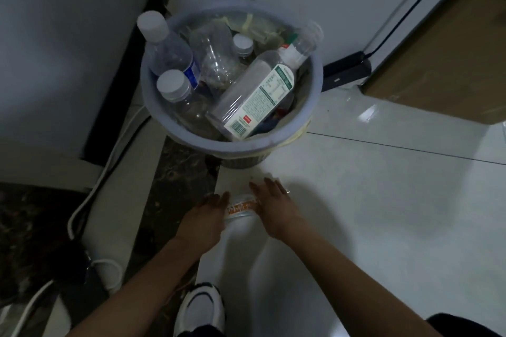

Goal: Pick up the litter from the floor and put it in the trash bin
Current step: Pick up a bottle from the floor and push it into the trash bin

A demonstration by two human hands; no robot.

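grey-blue trash bin (315, 90); orange-patterned wrapper (242, 206); white floor (383, 213)

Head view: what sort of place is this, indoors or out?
Likely an indoor corner of a home or office: glossy tiled floor, a small trash bin packed with plastic bottles, and a power strip with its cable.

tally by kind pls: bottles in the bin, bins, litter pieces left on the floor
plastic bottles in the trash bin: 5 sure (a clear piece at the far rim may be a sixth, or the labelled bottle's top)
trash bin: 1
orange-printed litter piece on the floor: 1
total: 7
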